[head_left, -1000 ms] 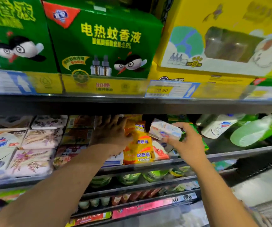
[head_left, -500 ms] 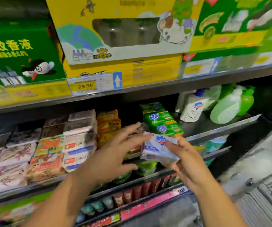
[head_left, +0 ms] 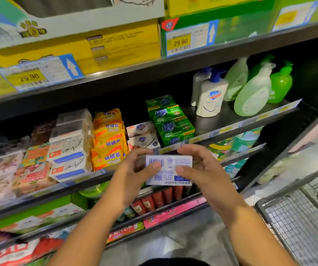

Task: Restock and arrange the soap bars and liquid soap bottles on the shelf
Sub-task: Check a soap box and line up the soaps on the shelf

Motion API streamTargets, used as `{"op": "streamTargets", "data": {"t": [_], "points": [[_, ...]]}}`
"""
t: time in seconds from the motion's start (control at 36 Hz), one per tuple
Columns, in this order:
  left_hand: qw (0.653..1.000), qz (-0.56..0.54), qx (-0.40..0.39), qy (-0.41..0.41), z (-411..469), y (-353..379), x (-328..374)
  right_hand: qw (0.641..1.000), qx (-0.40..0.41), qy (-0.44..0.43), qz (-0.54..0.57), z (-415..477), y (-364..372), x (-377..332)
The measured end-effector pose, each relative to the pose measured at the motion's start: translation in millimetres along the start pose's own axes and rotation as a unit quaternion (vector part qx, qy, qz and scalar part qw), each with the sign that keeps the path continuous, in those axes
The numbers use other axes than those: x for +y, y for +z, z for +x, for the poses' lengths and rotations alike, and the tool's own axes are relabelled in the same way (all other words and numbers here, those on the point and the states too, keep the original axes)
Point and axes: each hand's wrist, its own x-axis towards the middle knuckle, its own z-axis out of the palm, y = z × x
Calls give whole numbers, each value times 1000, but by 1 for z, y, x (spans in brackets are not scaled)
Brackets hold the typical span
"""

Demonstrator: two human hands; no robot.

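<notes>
Both hands were on it: the left grip (head_left: 133, 175) and the right grip (head_left: 206, 169) each pinched one end of the white soap box (head_left: 168, 177), thumbs pressed on its barcode face. The box hung just in front of the shelf (head_left: 231, 129) edge (right below the green soap bars (head_left: 170, 123)), yellow sulfur soap packs (head_left: 108, 143) off to the left, pump bottles (head_left: 211, 98) standing to the right

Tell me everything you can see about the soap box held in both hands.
The soap box is a white carton, seemingly cardboard, printed in blue with a barcode. It is level, text upside down to the camera. The left hand and right hand pinch its ends, thumbs on its face, just before the shelf edge.
</notes>
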Motion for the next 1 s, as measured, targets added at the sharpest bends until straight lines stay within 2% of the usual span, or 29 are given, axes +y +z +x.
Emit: {"op": "streamTargets", "data": {"t": [0.06,0.11,0.25,0.31,0.36,0.42,0.47,0.56,0.67,0.75,0.81,0.86,0.92,1.0], "points": [[1000,-5,11,-6,-4,2,-6,999,24,-17,-38,2,-2,6],[1000,19,-13,-9,-11,-1,-15,998,26,-21,-48,3,-3,10],[987,132,-83,27,-37,-16,-30,998,-14,53,-29,9,1,14],[982,179,-44,42,-45,-17,-34,990,-73,118,24,13,2,17],[986,163,11,30,-52,-18,-39,971,-163,167,56,16,1,21],[992,114,49,13,-61,-23,-44,955,-229,179,62,18,0,24],[990,112,82,10,-71,-31,-48,953,-261,153,2,22,4,26],[992,59,107,-9,-82,-36,-48,961,-245,102,-75,22,20,26],[979,-60,196,-11,-89,-35,-46,967,-221,123,-42,16,44,33],[968,-41,247,11,-91,-44,-48,973,-190,92,-96,14,62,37],[973,-41,226,21,-94,-55,-49,975,-172,63,-128,14,73,39],[984,-48,170,39,-99,-68,-55,973,-182,58,-128,15,82,43],[989,-45,133,40,-105,-83,-59,967,-217,98,-86,16,92,44],[988,-6,152,25,-113,-104,-61,939,-300,169,32,22,103,47]]}}
